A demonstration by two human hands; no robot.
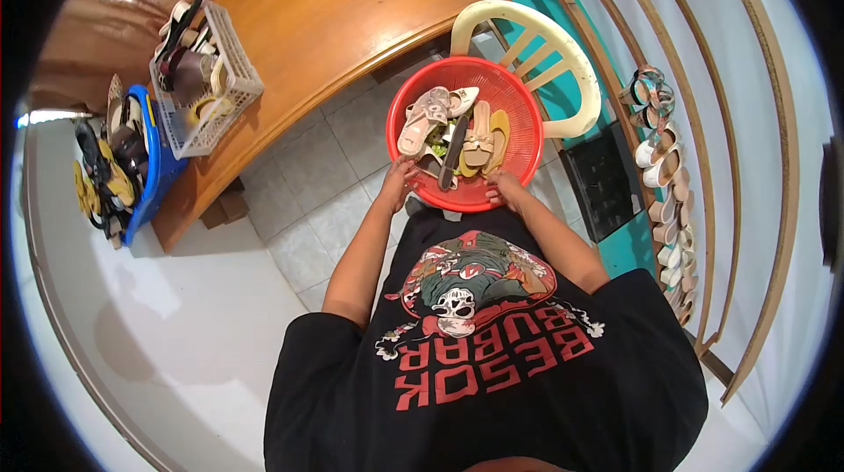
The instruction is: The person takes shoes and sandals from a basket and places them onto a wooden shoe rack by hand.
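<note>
A round red plastic basket [536, 142] sits in front of me, apparently on a cream plastic chair [576, 103]. Inside it lie several loose women's shoes: a pale sandal [425, 120] at the left, a dark-soled shoe [453, 154] in the middle, a beige slip-on sandal [478, 136] and a mustard flat [498, 140] at the right. My left hand [400, 184] grips the near-left rim, fingers curled over it. On the near-right rim, my right hand [505, 189] is closed too, its fingertips just inside the basket below the mustard flat.
On the left, a wooden table [334, 6] carries a white crate [242, 103] of shoes. Beside it is a blue basket [151, 169], also full of shoes. A wooden rack [734, 164] stands at the right, with shoes [668, 208] lined along it. Grey tiles [303, 173] cover the floor.
</note>
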